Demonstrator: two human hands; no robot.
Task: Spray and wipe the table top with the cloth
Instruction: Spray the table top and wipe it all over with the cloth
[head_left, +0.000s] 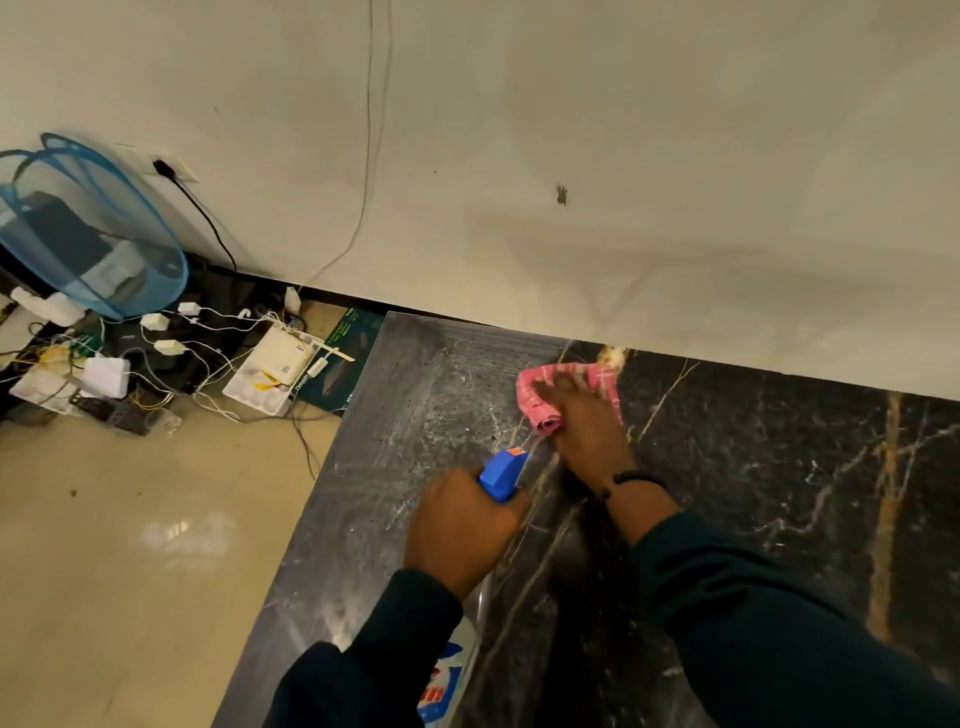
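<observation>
- A blue mesh pop-up hamper (88, 228) leans against the cream wall (571, 130) at about ten o'clock, dark and white items showing through it.
- Below it, a tangle of white chargers and cables (161, 338) lies on the glossy beige floor tiles (130, 545), with a white tray-like box (272, 371) at its right edge.
- The dark marble-patterned desk (779, 493), veined in gold and white, runs from six o'clock up to the wall; its left part looks grey and streaked.
- The left hand (462, 530), at about six o'clock, has its grip curled round the neck of a spray bottle with a blue trigger head (503, 474); the nozzle points toward twelve o'clock, and the bottle's labelled body shows under the dark sleeve (395, 649).
- The right hand (587, 421), just past centre toward one o'clock, presses down on a crumpled pink checked cloth (550, 395), fingers spread over it; whether the grip closes on the fabric cannot be told because of blur.
- The cloth lies on the desk near the far edge, close to the wall, touching the surface.
- A dark beaded bracelet (628, 480) circles the right wrist.
</observation>
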